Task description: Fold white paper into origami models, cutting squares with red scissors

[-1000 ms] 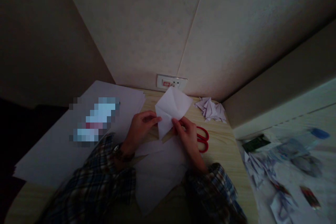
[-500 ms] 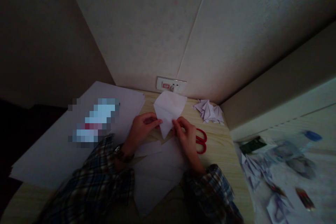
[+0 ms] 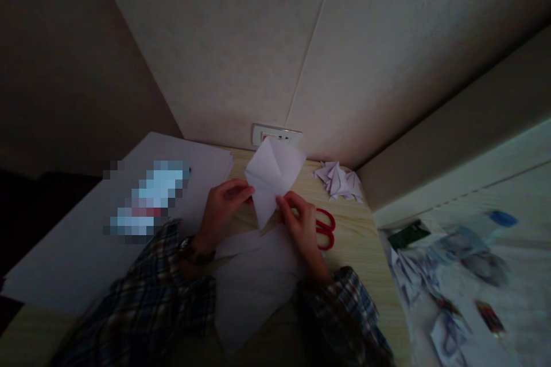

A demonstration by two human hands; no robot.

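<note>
A creased, folded sheet of white paper [image 3: 273, 175] is held up above the table, its narrow point downward and its wide part toward the wall. My left hand [image 3: 228, 203] pinches its left edge between thumb and fingers. On the opposite edge, my right hand [image 3: 299, 221] has a similar pinch. Below them lie a larger creased paper sheet [image 3: 253, 292] and a small paper strip [image 3: 238, 244]. Red-handled scissors [image 3: 326, 229] rest just right of my right hand, their blades hidden.
Folded paper pieces [image 3: 338, 180] sit at the table's back right corner. A stack of white paper [image 3: 189, 155] bears a blurred-out bright device [image 3: 150, 198] on the left. A wall socket [image 3: 276, 134] is behind the table. Bottle [image 3: 469, 243] and papers lie beyond the right edge.
The held paper has tilted and its upper part has opened out, showing a crease down the middle. Both hands still pinch it. The whole view has shifted slightly.
</note>
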